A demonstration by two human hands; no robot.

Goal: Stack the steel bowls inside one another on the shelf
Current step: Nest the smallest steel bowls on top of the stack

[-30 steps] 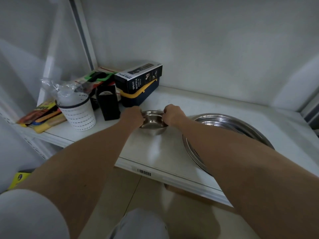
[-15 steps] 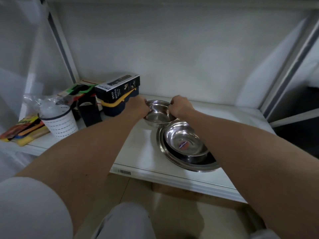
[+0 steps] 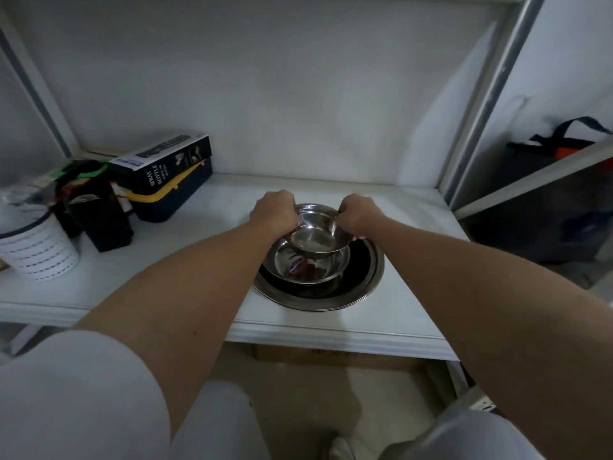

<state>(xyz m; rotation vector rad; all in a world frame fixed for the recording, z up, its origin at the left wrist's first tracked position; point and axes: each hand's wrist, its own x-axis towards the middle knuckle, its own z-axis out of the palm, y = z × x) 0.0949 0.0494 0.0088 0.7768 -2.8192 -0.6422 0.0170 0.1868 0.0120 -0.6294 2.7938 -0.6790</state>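
Note:
A small steel bowl [image 3: 316, 232] hangs in the air, tilted toward me, just above a medium steel bowl [image 3: 305, 268]. My left hand [image 3: 273, 214] grips its left rim and my right hand [image 3: 360, 215] grips its right rim. The medium bowl, with a sticker inside, sits in a large steel bowl [image 3: 351, 293] that rests on the white shelf [image 3: 199, 260]. The small bowl hides the far part of the medium bowl.
At the shelf's left stand a spray bottle box [image 3: 166, 164] on a blue and yellow case [image 3: 172, 197], a black box [image 3: 99, 217] and a white perforated cup [image 3: 36, 250]. A metal upright [image 3: 477, 104] bounds the right side. A dark bag [image 3: 564, 144] sits beyond it.
Both hands have lifted the small bowl off the shelf and carried it right, over the nested bowls. My view has shifted right too.

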